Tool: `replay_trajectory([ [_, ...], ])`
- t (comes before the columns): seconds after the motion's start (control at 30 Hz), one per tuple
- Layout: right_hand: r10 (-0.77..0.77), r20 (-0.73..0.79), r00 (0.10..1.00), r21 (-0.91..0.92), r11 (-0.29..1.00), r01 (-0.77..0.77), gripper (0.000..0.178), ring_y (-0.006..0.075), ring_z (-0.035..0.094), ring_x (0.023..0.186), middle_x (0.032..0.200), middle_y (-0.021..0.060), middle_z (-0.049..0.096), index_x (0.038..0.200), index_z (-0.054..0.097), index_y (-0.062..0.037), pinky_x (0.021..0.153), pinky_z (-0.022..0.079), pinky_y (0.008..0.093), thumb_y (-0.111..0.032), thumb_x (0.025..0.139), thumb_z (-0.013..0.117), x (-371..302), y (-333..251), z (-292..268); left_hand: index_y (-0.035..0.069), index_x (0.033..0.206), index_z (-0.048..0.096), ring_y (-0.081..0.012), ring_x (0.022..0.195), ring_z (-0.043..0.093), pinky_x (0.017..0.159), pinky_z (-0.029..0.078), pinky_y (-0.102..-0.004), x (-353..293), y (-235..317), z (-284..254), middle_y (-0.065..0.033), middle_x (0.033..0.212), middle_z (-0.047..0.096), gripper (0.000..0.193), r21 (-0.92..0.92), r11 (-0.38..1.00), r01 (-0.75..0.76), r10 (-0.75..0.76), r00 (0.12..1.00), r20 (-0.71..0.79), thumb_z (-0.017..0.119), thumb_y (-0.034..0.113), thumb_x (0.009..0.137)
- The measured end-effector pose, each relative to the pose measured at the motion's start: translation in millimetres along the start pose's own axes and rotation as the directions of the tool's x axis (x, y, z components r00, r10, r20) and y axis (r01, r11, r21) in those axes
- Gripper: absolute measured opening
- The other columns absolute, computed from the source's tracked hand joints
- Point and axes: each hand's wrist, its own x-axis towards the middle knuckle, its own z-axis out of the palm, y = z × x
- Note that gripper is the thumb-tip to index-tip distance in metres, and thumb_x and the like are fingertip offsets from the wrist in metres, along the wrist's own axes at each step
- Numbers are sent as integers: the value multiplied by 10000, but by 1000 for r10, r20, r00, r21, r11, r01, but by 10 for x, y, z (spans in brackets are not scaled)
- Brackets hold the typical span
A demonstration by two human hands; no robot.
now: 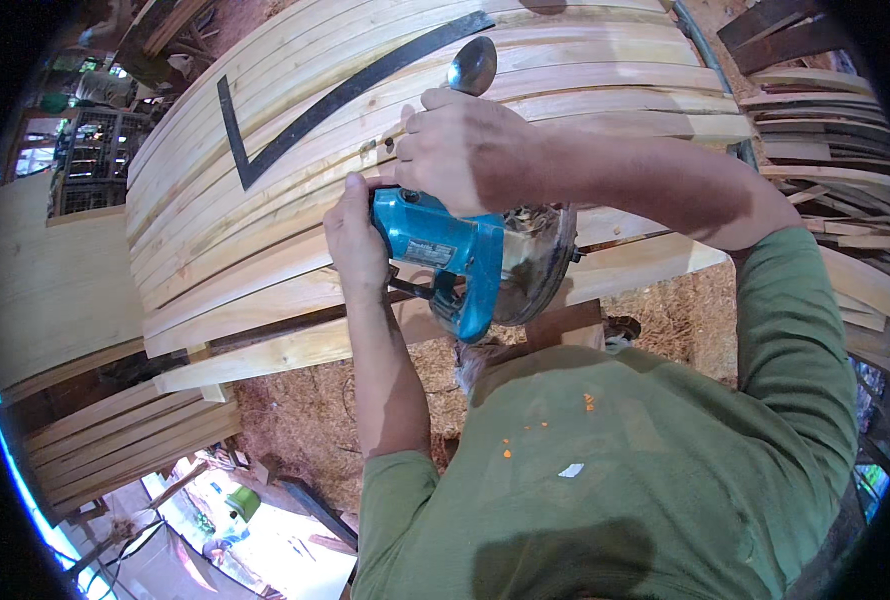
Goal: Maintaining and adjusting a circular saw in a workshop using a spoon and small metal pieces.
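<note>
A blue circular saw (pixel 427 240) with a dusty metal guard and base lies tilted on pale wooden boards (pixel 295 255), near their front edge. My left hand (pixel 358 235) is wrapped around the end of its motor housing, thumb up; the other fingers are mostly hidden behind it. Just above the housing, my right hand (pixel 463 145) is closed, fingers curled in. What it holds, if anything, is hidden. A shiny, spoon-like oval metal piece (pixel 473 66) shows just beyond the right knuckles; I cannot tell whether the hand touches it. A dark metal framing square (pixel 355 88) lies flat on the boards.
More boards are stacked at the right (pixel 835 150) and lower left (pixel 130 435). A wide pale panel (pixel 55 285) stands at the left. Sawdust (pixel 300 425) covers the ground between my body and the boards. A metal pipe (pixel 700 45) runs by the boards' far right end.
</note>
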Motion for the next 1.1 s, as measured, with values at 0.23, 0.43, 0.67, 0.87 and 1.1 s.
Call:
replay_trajectory([
  [0.23,107,172,979,-15,994,-106,286,230,703,839,782,46,721,987,823,-133,758,461,361,-175,740,685,95,-35,-70,-65,979,775,-134,750,613,742,489,-295,31,-69,-22,-71,816,724,569,33,999,10,-9,999,-33,482,404,1111],
  [0.43,101,168,981,17,994,-106,263,238,716,863,808,51,722,993,807,-132,768,476,372,-171,766,679,58,-32,-59,-70,995,772,-149,794,631,782,497,-304,-12,-30,9,-86,848,728,560,-29,999,39,-40,999,-28,483,396,1110],
  [0.67,-8,104,995,-18,1000,10,123,285,750,772,829,116,737,853,747,-90,712,593,406,-175,835,659,26,-69,-28,-85,1124,733,-195,899,679,869,525,-326,6,-264,-105,-126,1002,744,560,-346,936,63,-44,997,61,422,381,1114],
  [0.87,29,218,976,28,999,-36,134,303,772,809,826,137,743,855,740,-61,686,617,432,-171,851,662,103,-44,-99,-95,1186,691,-220,948,699,910,532,-340,76,-305,-163,-138,1052,744,600,-384,912,145,-68,976,209,396,423,1114],
  [1.1,80,306,949,14,996,-89,133,322,772,796,827,148,754,872,766,-71,689,618,445,-151,803,684,138,-63,-86,-75,1084,746,-135,826,636,787,488,-273,49,-282,-138,-83,905,731,409,-112,989,-100,113,987,115,511,260,1075],
])
